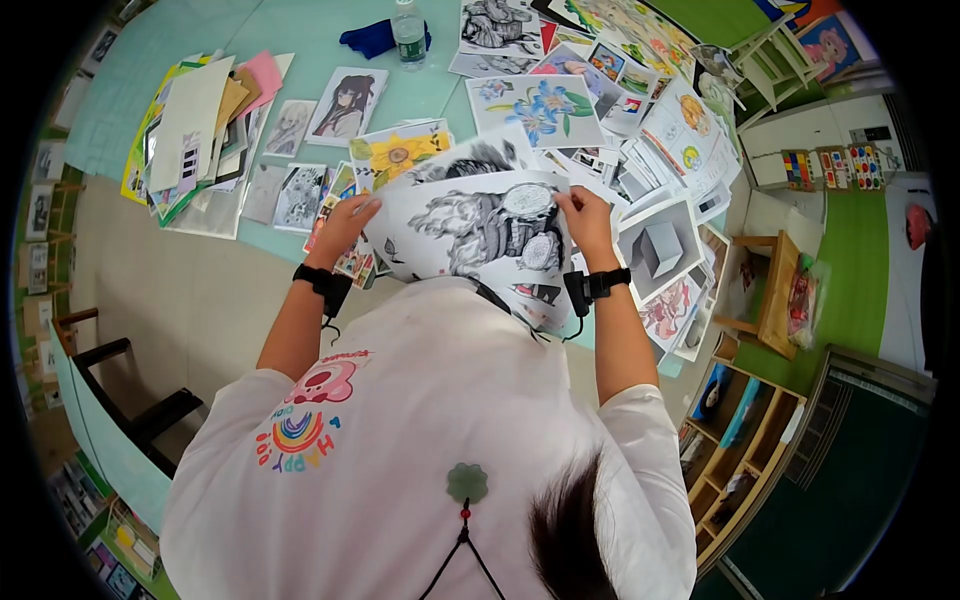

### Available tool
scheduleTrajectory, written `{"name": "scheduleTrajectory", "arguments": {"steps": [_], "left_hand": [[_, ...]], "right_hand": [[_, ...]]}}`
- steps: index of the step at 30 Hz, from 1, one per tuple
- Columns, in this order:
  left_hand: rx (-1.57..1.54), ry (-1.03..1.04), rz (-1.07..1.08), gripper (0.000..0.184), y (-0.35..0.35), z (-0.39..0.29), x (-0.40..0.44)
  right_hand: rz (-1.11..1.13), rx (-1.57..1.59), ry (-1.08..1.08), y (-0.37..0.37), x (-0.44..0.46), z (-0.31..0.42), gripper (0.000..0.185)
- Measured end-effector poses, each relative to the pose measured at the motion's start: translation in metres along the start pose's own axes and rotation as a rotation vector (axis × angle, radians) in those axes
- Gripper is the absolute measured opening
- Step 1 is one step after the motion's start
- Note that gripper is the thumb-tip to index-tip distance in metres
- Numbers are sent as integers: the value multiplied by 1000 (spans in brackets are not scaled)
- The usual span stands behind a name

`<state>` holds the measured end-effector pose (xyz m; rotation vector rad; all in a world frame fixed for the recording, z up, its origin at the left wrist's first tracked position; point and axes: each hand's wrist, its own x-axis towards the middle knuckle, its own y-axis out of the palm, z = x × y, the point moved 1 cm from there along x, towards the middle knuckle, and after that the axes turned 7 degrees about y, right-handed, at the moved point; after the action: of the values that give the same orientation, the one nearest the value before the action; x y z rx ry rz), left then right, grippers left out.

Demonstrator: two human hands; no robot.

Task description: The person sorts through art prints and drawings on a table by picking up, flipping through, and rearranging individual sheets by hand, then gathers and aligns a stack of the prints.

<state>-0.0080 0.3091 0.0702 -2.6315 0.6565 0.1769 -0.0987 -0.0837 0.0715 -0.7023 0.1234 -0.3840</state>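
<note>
A large sheet with a black-and-white drawing is stretched between my two hands, close to my chest. My left hand pinches its left edge with the thumb on top. At its upper right corner, my right hand grips the paper between thumb and fingers. Behind the sheet lie a sunflower picture and another grey drawing, both partly covered. A blue lily picture lies just beyond them. Lower parts of other pictures show under the held sheet.
On the table are a stack of papers and folders at the left, a portrait drawing, a water bottle, a dark blue cloth and many loose pictures at the right. A wooden shelf stands at the lower right.
</note>
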Motion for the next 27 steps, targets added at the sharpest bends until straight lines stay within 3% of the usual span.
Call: {"name": "scheduleTrajectory", "arguments": {"steps": [3,4,7,11,16,19,23,26,27], "left_hand": [[-125,-112,-140,29,0,34,2],[-177,-171,-184,29,-2,47,2],[-381,-173,-223,28,-3,85,1],[-543,-291,-204,29,9,98,-4],[-544,-389,-54,32,25,116,-7],[-568,-402,3,32,33,119,-8],[-514,-300,-77,31,40,131,-9],[-245,-253,-150,32,33,113,-8],[9,-170,-180,33,24,118,-6]], "right_hand": [[-95,190,259,-13,-1,-22,27],[-110,380,350,-15,-2,-31,27],[-276,624,520,-16,-14,-48,25],[-99,707,735,-6,-35,-56,16],[-16,775,885,27,-63,-81,14],[149,751,978,30,-69,-86,14],[-14,757,881,30,-66,-94,13],[-62,538,697,27,-58,-95,14],[-70,427,584,24,-54,-94,15]]}}
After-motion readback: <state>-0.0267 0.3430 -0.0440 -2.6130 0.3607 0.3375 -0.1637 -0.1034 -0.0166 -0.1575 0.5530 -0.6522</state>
